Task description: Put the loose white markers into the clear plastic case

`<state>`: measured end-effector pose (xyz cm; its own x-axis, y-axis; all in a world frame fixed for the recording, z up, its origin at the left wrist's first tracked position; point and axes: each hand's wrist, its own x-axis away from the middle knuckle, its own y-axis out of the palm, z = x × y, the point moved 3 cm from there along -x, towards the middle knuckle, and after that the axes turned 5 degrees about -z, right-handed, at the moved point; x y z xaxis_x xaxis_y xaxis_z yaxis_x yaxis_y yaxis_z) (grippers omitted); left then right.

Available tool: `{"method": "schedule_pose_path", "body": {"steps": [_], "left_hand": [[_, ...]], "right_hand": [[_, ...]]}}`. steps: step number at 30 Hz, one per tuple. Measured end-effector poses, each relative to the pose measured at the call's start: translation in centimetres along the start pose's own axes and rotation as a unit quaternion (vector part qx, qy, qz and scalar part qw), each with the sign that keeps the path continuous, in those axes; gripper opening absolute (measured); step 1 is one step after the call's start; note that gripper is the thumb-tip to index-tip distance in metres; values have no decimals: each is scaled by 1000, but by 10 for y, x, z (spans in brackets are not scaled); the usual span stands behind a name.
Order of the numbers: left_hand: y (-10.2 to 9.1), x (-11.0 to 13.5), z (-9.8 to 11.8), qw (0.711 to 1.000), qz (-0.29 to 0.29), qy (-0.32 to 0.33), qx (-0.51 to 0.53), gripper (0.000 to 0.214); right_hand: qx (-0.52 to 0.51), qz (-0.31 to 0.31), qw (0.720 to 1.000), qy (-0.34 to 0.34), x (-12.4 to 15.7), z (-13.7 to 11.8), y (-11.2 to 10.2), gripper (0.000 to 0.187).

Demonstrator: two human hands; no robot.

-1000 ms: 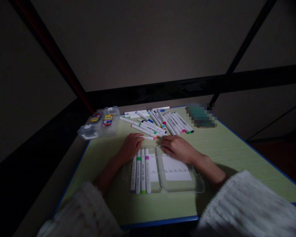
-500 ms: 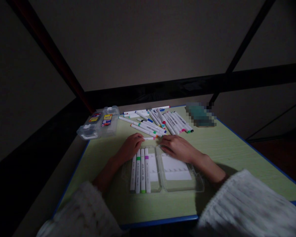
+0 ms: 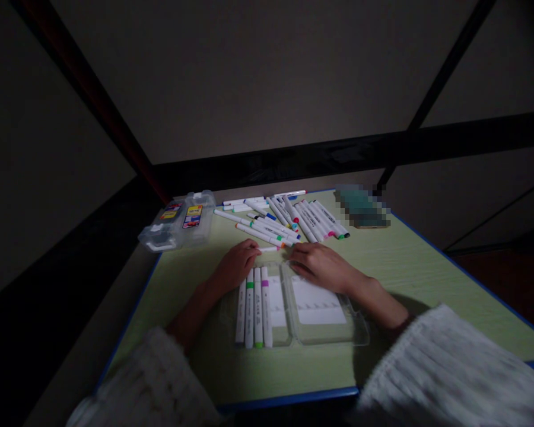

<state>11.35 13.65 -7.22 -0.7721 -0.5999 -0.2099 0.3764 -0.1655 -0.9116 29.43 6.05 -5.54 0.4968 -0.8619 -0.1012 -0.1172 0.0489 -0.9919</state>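
An open clear plastic case [image 3: 309, 342] lies in front of me, with a row of several white markers [image 3: 258, 308] in its left half. A white sheet [image 3: 318, 305] shows in the right half. Just beyond the left half, my left hand [image 3: 238, 263] is closed on one end of a white marker with a pink tip [image 3: 269, 249]. My right hand [image 3: 320, 265] is curled over the far edge of the case, near that pink tip. Its fingertips are partly hidden, so what they hold, if anything, is unclear.
Loose white markers [image 3: 267, 228] with coloured ends lie in a spread beyond my hands. A closed clear case [image 3: 202, 228] with bright labels stands at the table's back left. A phone-like, pixelated object [image 3: 362, 207] lies at the back right. Blue edging [image 3: 289, 399] borders the green table.
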Motion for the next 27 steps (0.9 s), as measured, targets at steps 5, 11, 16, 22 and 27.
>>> {"method": "schedule_pose_path", "body": {"steps": [5,11,16,22,27], "left_hand": [[-1,0,1,1000,6,0,-8,26],[-1,0,2,1000,12,15,-11,25],[-1,0,2,999,26,21,-18,25],[2,0,0,998,43,29,-36,25],[1,2,0,995,61,39,-66,24]], "right_hand": [[5,6,1000,-1,1,-1,-1,22],[-5,21,1000,-8,0,0,0,20],[-12,26,999,-15,0,1,1,18],[-8,20,1000,-16,0,1,2,18],[-10,25,1000,-13,0,-1,0,20]]}}
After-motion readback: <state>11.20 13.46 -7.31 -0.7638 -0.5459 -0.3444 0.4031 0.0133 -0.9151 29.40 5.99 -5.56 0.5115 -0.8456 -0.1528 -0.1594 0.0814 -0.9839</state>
